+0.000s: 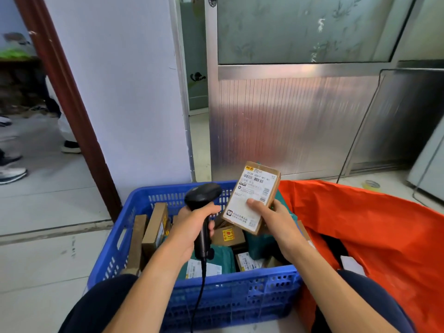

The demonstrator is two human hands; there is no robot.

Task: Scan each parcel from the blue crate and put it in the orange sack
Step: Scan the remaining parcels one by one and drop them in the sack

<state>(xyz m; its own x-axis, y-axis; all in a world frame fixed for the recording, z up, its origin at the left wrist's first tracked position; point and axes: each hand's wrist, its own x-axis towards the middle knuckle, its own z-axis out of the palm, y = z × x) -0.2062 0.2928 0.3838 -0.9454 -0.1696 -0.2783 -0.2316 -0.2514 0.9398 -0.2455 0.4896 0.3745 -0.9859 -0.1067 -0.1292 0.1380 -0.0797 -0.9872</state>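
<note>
I am at the scanning step. My left hand (192, 222) grips the scanner (203, 200); my right hand (274, 217) holds one parcel (253, 195) above the blue crate (230, 296) (label facing me). Next I should aim at a barcode, then move right to the orange sack (372, 224).

Unreadable, cut off
Fine print on the parcel (254, 188) is too small to read — the orange sack (360, 224) runs off the right edge.
</note>
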